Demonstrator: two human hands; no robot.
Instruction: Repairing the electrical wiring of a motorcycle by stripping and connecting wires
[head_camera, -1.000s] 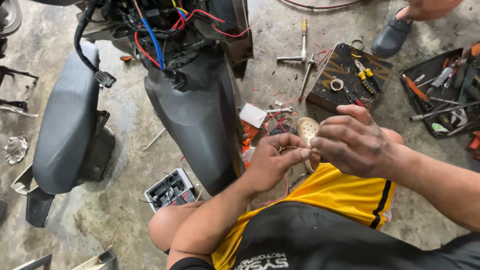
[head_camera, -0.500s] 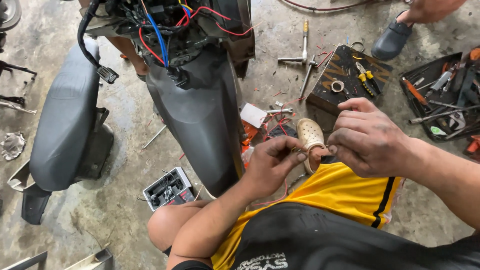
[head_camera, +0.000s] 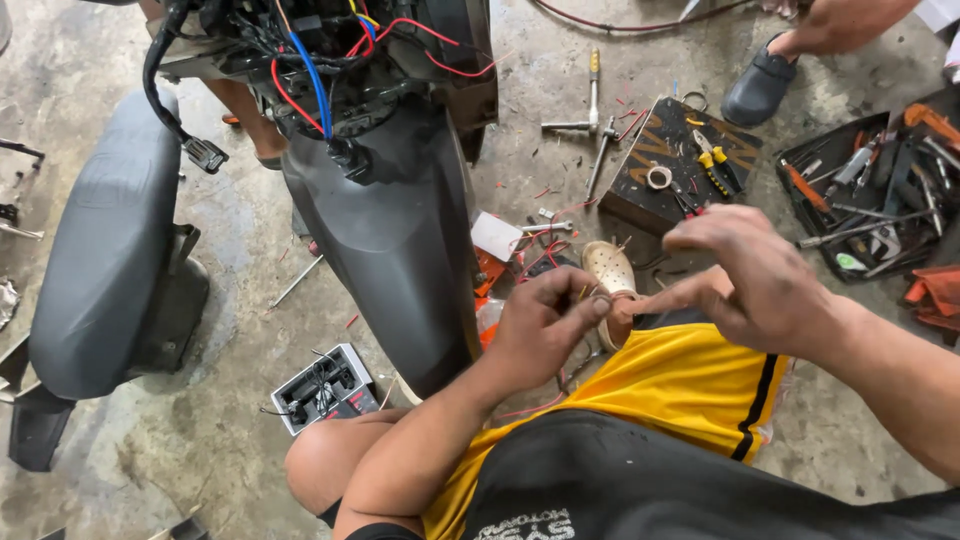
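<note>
- My left hand (head_camera: 540, 325) and right hand (head_camera: 755, 275) meet fingertip to fingertip above my lap, over the yellow shorts (head_camera: 660, 390).
- Both pinch closed on something tiny; can't tell what.
- Beige clog (head_camera: 608, 268) just behind them.
- Scooter body panel (head_camera: 400, 230) to the left.

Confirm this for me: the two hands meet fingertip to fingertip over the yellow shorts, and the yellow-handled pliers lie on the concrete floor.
Not quite. The left hand and right hand do meet over the yellow shorts, but the head view shows the yellow-handled pliers on the dark flat case, not the floor.
</note>
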